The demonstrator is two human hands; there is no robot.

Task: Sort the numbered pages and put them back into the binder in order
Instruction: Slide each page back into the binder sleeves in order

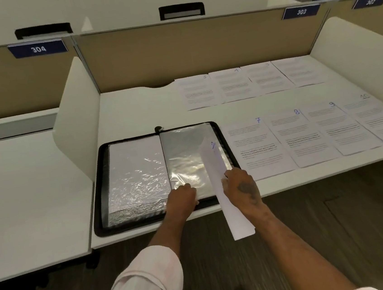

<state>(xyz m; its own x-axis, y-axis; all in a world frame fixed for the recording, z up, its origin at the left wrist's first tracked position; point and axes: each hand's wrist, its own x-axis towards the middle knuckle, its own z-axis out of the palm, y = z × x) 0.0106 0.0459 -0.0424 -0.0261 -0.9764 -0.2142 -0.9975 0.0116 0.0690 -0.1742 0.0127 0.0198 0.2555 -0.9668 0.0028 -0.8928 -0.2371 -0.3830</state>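
**While the left hand held the sleeve, page 2 lay just to its right**

As our right hand (241, 187) pinched page 2 (213, 163) by its right edge, the sheet bowed into a shallow trough. Its long axis ran away from us, leaning a little leftward at the far end. The numbered top hung over the right side of the binder (99, 178), and the lower end stuck out past the desk (134, 108) edge.

Our left hand (182, 195), fingers curled, gripped the near edge of the right-hand sleeve (186, 150), just beside the sheet. So the sleeve lay to the left of page 2 and nearly parallel to it. The right hand, already on the paper, was the one to carry it across.

Glare on the plastic kept us from telling which edge of the sleeve was open. We judged it to be the near one, where the left hand worked.

Page 7 (254, 147) lay flat just right of the binder, with the other pages in rows beyond it.
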